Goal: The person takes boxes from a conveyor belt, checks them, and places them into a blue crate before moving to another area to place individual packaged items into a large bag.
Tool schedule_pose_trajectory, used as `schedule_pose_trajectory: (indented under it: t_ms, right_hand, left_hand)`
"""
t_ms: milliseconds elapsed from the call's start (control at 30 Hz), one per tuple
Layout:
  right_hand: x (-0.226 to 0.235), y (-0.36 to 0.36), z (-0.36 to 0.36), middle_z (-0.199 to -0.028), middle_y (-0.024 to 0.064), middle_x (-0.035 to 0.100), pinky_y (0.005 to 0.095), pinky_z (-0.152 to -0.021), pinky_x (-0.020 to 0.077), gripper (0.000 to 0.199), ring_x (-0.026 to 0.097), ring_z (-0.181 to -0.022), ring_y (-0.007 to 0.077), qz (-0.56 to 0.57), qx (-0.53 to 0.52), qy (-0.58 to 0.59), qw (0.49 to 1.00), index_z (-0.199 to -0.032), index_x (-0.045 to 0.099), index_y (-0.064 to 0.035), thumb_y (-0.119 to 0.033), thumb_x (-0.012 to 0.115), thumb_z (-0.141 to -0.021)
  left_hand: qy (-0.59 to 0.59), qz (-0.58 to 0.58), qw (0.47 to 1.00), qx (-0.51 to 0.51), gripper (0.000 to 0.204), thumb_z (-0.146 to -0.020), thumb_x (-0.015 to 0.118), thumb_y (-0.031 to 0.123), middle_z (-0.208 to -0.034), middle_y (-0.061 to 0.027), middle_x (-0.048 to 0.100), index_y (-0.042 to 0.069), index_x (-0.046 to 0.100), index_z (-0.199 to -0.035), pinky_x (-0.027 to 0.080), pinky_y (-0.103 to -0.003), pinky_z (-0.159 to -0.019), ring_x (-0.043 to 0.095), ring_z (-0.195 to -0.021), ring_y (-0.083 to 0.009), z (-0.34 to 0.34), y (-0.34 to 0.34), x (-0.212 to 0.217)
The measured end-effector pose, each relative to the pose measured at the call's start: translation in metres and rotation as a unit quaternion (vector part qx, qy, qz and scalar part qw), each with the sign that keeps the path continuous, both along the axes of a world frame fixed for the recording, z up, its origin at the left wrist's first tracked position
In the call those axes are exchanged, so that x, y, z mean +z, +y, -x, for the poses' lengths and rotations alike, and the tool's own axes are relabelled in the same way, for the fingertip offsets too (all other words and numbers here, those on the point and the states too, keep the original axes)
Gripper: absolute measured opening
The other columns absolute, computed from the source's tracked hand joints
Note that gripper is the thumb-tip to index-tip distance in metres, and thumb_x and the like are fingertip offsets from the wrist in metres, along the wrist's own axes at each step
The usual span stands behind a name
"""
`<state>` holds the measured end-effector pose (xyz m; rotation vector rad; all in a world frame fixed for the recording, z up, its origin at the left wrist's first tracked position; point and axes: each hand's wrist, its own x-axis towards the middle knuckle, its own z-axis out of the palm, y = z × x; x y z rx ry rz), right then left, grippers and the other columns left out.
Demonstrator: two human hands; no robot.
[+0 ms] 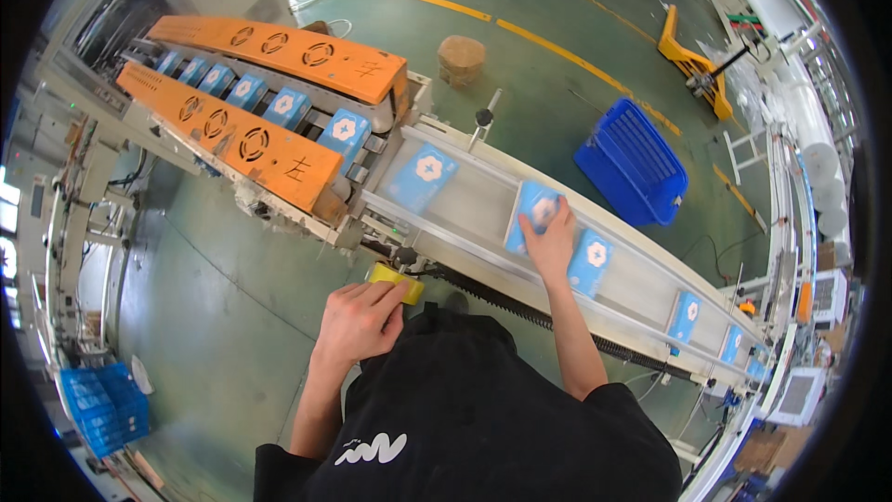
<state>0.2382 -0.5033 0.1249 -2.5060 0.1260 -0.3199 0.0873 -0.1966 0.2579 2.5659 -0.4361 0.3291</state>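
My right hand (555, 240) grips a blue pack (520, 229) with a white flower mark, thumb on one side and fingers on the other, over the conveyor belt (474, 207). The pack looks slightly tilted and blurred. Just beside it on the belt lies another blue pack (585, 277); one more blue pack (409, 188) is upstream to the left. Farther down to the right, a blue pack (683, 323) and others follow. My left hand (360, 321) has its fingers curled over a small yellow box (409, 292) at the conveyor's near side.
Two long orange guards (279, 51) flank a lane of several blue packs at the left. A deep blue bin (632, 163) and a brown carton (462, 59) stand beyond the conveyor. Farther back is a yellow pallet jack (692, 65). Blue sheeting (104, 409) lies at lower left.
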Motion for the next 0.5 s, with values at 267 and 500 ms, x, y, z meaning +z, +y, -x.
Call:
schedule_pose_trajectory:
  t_ms: [267, 500]
  right_hand:
    - [-0.004, -0.05, 0.024, -0.106, 0.0228, 0.066, 0.0524, -0.075, 0.0546, 0.07, 0.069, -0.084, 0.0453, 0.03, -0.023, 0.146, 0.989, -0.142, 0.044, -0.0101, -0.039, 0.074, -0.087]
    - [-0.001, -0.05, 0.029, -0.127, 0.0219, 0.056, 0.0504, -0.079, 0.0552, 0.065, 0.063, -0.107, 0.041, 0.133, -0.071, 0.085, 0.985, -0.133, 0.055, -0.0048, -0.044, 0.076, -0.084]
  left_hand:
    - [0.056, -0.025, 0.998, -0.015, 0.026, -0.074, 0.071, 0.008, -0.081, -0.0058, 0.066, 0.006, 0.071, -0.1, 0.052, -0.038, -0.062, 0.065, -0.067, -0.0272, -0.01, 0.004, -0.016]
    - [0.058, -0.035, 0.997, -0.035, 0.026, -0.075, 0.071, 0.008, -0.083, -0.0064, 0.067, 0.006, 0.07, -0.102, 0.053, -0.038, -0.064, 0.066, -0.07, -0.0271, -0.018, 0.005, -0.016]
